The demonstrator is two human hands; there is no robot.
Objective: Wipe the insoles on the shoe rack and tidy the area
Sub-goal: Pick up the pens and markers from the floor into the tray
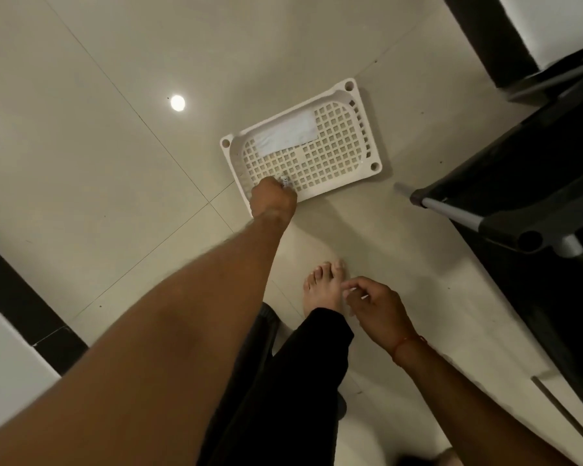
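Your left hand is stretched out over the near-left corner of a white plastic lattice tray. Its fingers are curled tight and pinch a small pale scrap against the grid; what the scrap is cannot be told. The tray lies flat on the tiled floor, turned at an angle, with a round hole at each corner. A white rectangular sheet lies inside it along the far-left side.

Your right hand hangs low and nearer to you, just beside the toes of your bare right foot. Its fingers are loosely curled, and you cannot tell whether they hold anything. A red thread circles that wrist, and a black trouser leg covers the ankle.

The black shoe rack stands to the right, apart from the tray, with a grey tube running along its near edge. A round ceiling-light reflection shines on the floor to the far left.
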